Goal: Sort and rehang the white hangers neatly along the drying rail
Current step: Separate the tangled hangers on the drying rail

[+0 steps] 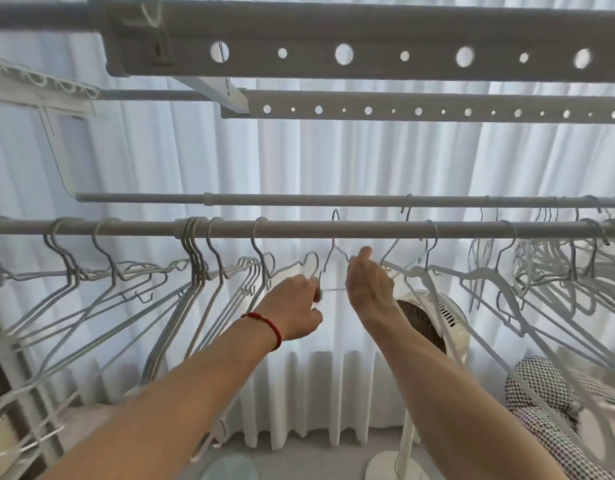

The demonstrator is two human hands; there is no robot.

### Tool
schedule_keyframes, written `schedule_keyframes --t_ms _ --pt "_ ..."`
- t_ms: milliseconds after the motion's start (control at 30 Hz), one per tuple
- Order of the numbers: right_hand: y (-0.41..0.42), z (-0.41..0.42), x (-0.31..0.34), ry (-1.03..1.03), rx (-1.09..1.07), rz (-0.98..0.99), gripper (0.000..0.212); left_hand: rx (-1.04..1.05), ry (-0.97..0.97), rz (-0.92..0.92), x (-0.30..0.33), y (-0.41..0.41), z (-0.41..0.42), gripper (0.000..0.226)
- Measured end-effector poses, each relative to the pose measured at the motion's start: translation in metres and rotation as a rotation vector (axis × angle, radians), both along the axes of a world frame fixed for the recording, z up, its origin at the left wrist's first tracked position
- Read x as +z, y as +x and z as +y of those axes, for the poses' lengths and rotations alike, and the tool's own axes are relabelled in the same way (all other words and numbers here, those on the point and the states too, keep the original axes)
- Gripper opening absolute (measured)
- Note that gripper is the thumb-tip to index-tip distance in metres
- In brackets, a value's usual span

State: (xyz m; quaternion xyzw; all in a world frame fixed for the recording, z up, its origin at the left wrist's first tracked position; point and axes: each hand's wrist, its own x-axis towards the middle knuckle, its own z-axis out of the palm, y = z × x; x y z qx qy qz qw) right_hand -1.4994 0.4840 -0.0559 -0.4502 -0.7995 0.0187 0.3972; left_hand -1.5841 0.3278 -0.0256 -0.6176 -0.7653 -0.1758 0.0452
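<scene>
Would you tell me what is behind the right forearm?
Behind the right forearm stands a white pedestal fan; its grille, pole and base show. The arm covers part of its head. White curtains hang beyond.

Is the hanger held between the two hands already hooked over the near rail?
No: the hanger that the left hand and right hand hold has its hook tip above and behind the near rail.

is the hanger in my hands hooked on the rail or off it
Off. The hanger's hook tip pokes up past the rail without wrapping it; both hands hold it.
</scene>
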Motion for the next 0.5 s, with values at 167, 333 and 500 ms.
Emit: schedule_keyframes --t_ms 167,333,500 --pt "0.018 -0.012 -0.012 -0.179 -0.004 -0.022 0.021 0.065 -0.001 -0.115 -0.009 0.0 0.0 0.038" --pt "0.042 -0.044 -0.01 -0.113 -0.05 -0.079 0.02 0.096 -0.022 -0.229 -0.028 0.005 -0.007 0.053" --pt "0.066 -0.095 0.001 0.076 -0.064 -0.168 0.025 0.119 -0.166 -0.407 -0.055 0.012 -0.013 0.07"
